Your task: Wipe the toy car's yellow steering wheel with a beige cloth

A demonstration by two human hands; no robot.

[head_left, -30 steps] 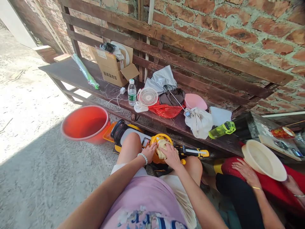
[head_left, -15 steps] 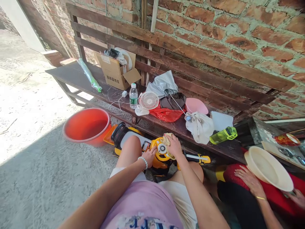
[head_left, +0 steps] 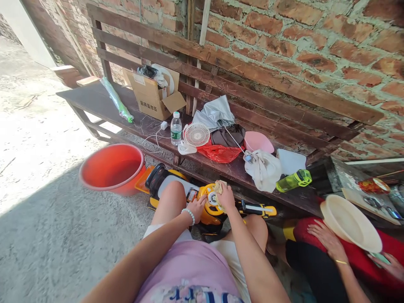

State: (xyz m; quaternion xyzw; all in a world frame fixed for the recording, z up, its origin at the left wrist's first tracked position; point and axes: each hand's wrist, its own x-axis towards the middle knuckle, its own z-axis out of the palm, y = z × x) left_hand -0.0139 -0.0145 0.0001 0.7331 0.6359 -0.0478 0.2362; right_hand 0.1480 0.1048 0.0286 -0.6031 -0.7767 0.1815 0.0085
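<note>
A yellow toy steering wheel [head_left: 205, 191] with a white and black centre belongs to a yellow, black and white ride-on toy vehicle [head_left: 167, 181] between my knees. My left hand [head_left: 196, 209], with a beaded bracelet at the wrist, grips the wheel's left side with the fingers at its rim. My right hand [head_left: 226, 198] is closed on a beige cloth [head_left: 218, 186] and presses it against the right side of the wheel. Part of the cloth and of the rim is hidden under the right hand.
A red basin [head_left: 110, 189] stands on the ground at left. The wooden bench [head_left: 85, 99] holds a cardboard box [head_left: 148, 99], water bottle [head_left: 176, 129], fan [head_left: 196, 134], umbrella [head_left: 214, 111] and green bottle [head_left: 293, 181]. At right, a person's hand [head_left: 326, 240] rests near a cream basin [head_left: 350, 223].
My right hand with the cloth has shifted slightly along the wheel's right side. The left hand stays at the wheel. At right, the other person's far hand shows more of a greenish item.
</note>
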